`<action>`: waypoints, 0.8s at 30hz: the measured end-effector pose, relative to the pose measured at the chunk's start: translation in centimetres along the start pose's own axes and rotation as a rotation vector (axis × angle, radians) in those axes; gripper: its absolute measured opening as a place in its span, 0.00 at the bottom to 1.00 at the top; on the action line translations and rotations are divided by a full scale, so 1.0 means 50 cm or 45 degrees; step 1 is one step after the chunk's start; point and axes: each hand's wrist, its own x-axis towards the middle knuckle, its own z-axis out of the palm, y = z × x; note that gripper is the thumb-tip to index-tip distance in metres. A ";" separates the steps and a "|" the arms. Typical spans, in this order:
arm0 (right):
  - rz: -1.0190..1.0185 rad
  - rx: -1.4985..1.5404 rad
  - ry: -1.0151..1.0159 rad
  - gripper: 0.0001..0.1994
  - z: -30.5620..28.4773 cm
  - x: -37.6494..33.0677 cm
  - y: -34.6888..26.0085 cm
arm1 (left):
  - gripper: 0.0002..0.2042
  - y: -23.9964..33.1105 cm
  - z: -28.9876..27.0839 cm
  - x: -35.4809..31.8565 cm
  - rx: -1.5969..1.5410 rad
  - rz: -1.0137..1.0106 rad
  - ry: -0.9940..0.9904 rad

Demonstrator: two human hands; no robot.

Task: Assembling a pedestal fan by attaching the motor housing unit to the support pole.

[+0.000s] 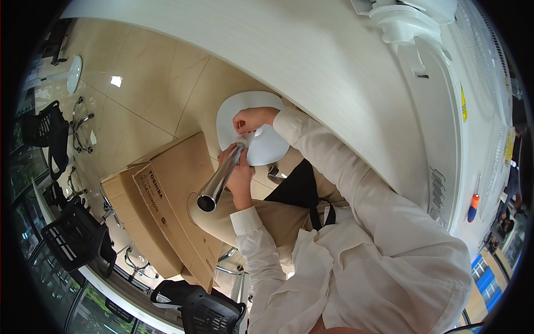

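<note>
Clamping the chrome tube [221,179] low: left hand [240,173], fingers wrapped round its far end, just short of the white collar [242,140]. Open mouth of the tube points back toward the wearer, well past those fingers. Low grip probably chosen to steady the tube where it meets the collar.

Right hand [253,118] just beyond the left, over the collar. Fingertips curled inward and close together; cannot tell whether they pinch anything small. Held there, likely, because the joint is within fingertip reach while the other hand takes the weight.

White round base [268,149] lies behind both sets of fingers, spreading out to either side of them; cannot tell what bears it. Tube stands off its middle.

Cardboard box [181,192] left of the left fingers, near the knee, perhaps parked there to leave the lap free. Desk [345,83] to the right of the right fingers. On it, well apart from them, a white fan body [428,106] and an orange-and-blue screwdriver [473,207], apparently laid within arm's reach.
</note>
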 end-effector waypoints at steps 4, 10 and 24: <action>-0.293 -0.039 0.047 0.10 0.001 -0.009 0.002 | 0.13 -0.013 0.009 -0.003 -0.028 0.021 0.028; 0.510 -0.227 0.084 0.11 0.016 -0.029 -0.057 | 0.12 -0.041 0.012 -0.017 -0.040 0.033 0.063; 0.480 0.022 0.156 0.17 0.013 -0.029 -0.053 | 0.12 -0.041 0.013 -0.021 -0.189 0.054 0.052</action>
